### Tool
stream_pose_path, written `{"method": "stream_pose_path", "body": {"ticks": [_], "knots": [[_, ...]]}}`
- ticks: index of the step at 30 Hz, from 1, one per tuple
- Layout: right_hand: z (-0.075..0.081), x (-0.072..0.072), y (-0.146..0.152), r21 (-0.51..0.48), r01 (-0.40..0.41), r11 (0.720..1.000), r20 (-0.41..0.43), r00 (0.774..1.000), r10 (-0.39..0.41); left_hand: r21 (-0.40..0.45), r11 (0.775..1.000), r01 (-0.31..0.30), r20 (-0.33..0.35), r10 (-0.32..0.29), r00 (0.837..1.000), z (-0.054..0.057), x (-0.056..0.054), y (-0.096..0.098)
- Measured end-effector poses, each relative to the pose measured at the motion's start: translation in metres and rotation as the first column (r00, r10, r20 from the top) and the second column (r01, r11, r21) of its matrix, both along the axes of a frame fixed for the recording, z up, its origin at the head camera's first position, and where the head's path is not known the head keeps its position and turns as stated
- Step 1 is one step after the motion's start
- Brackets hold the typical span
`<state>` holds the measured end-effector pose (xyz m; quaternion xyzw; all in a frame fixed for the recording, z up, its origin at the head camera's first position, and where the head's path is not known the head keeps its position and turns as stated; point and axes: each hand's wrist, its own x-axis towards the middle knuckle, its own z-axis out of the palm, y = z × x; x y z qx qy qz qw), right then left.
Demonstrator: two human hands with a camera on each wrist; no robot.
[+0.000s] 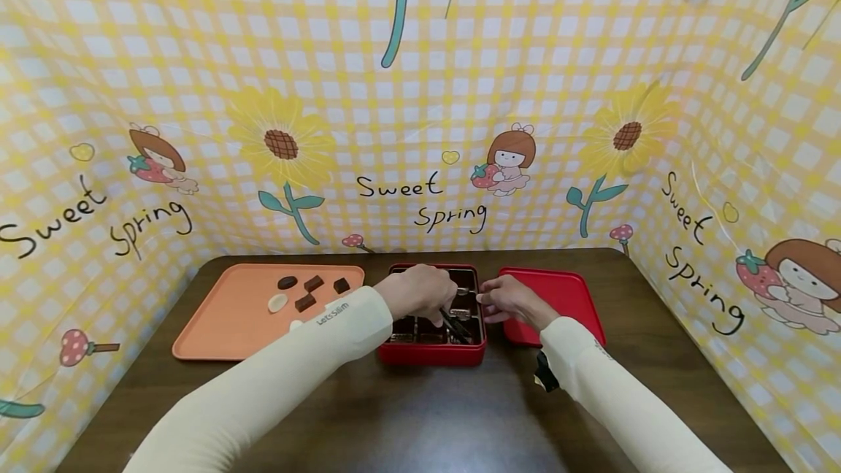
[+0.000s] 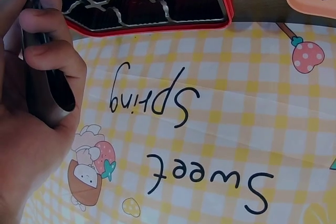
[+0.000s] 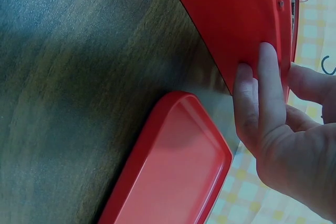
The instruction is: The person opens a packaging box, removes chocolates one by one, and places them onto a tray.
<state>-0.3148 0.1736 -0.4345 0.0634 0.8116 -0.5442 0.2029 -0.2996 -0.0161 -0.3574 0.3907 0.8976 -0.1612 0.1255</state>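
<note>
My left hand (image 1: 417, 290) reaches over a red box (image 1: 430, 358) and grips a pair of dark metal tongs (image 2: 44, 85), its fingers curled round them. The tips of the tongs point down into the box, among the compartments of its dark insert (image 2: 142, 9). What lies between the tips is hidden. My right hand (image 1: 509, 299) holds the box's right side, with the thumb at the rim and fingers (image 3: 270, 85) against the outer wall. A red lid (image 1: 555, 298) lies on the table beside that hand, inner side up.
An orange tray (image 1: 223, 312) lies left of the box, carrying several brown chocolates (image 1: 305, 302) and a white piece (image 1: 277, 303). The left sleeve crosses its front right corner. A checked cloth (image 1: 407, 108) hangs behind and at the sides of the brown table (image 1: 368, 422).
</note>
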Motion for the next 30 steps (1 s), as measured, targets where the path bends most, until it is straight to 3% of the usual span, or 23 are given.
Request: {"method": "stream_pose_path", "body": {"ticks": [17, 30], "knots": [[0.0002, -0.0013, -0.0002, -0.004, 0.003, 1.000, -0.006, 1.000, -0.003, -0.019, 0.997, 0.078, -0.055, -0.079, 0.995, -0.0042, -0.0037, 0.0007], [0.0009, 0.0003, -0.0005, 0.001, -0.004, 1.000, -0.011, 1.000, 0.004, 0.001, 0.999, 0.048, -0.019, -0.048, 0.999, 0.0054, -0.0029, -0.0028]]}}
